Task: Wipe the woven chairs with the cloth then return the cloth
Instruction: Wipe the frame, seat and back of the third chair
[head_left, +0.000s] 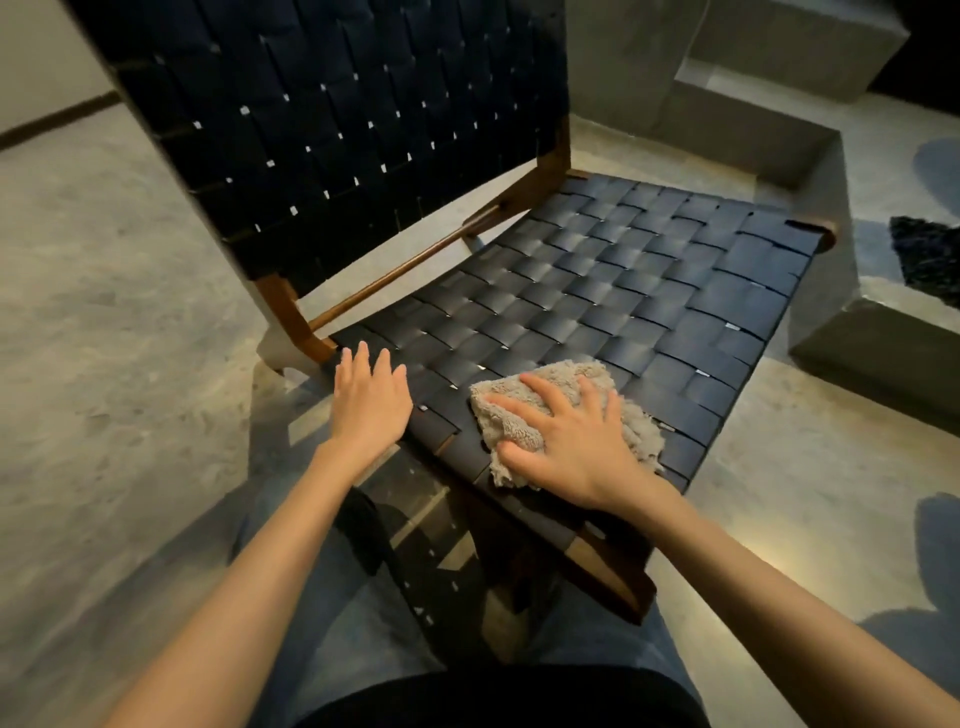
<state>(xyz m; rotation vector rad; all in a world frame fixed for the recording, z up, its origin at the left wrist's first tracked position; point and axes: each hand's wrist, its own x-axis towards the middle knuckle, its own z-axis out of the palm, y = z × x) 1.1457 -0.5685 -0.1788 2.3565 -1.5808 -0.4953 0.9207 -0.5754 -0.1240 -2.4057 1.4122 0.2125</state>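
Head view: my right hand (576, 447) presses flat the beige terry cloth (566, 410) on the dark woven chair seat (623, 291); unwiped weave lies ahead, left hand (370, 400) flat, empty.

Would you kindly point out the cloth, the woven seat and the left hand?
cloth (558, 376): head view, upper fold beyond the fingers.
woven seat (623, 280): head view, middle of the weave.
left hand (370, 402): head view, back of the hand.

Right hand (574, 444) flat on beige cloth (550, 410), pressing it onto dark woven chair (597, 280) seat near front edge. Left hand (370, 400) flat on seat's left side, fingers spread.
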